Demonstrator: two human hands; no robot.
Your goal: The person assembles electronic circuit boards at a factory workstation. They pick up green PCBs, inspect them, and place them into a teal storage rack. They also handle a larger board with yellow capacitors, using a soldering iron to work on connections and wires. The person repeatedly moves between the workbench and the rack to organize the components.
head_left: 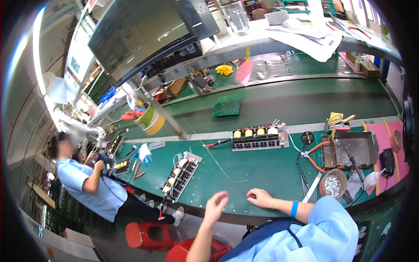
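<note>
My left hand [215, 207] is raised over the near edge of the green bench [218, 174], its fingers loosely bent with nothing visible in them. A little to its right, my right hand [260, 198] hovers low over the bench, fingers curled loosely and apart from the thumb, apparently bare. Left of my hands a circuit board [180, 178] with yellow and black parts lies at a slant, wires trailing off its near end. A similar board [256, 138] rests farther back, with a black and red cable [219, 143] at its left end. Neither hand touches a board.
Orange-handled pliers [315, 158], tweezers, a metal tray [355, 150] with a soldering iron and a bowl of metal bits [332, 185] stand at right. A green circuit board [227, 105] lies on the belt behind. A person [89, 179] works at left, beside red stools [149, 236].
</note>
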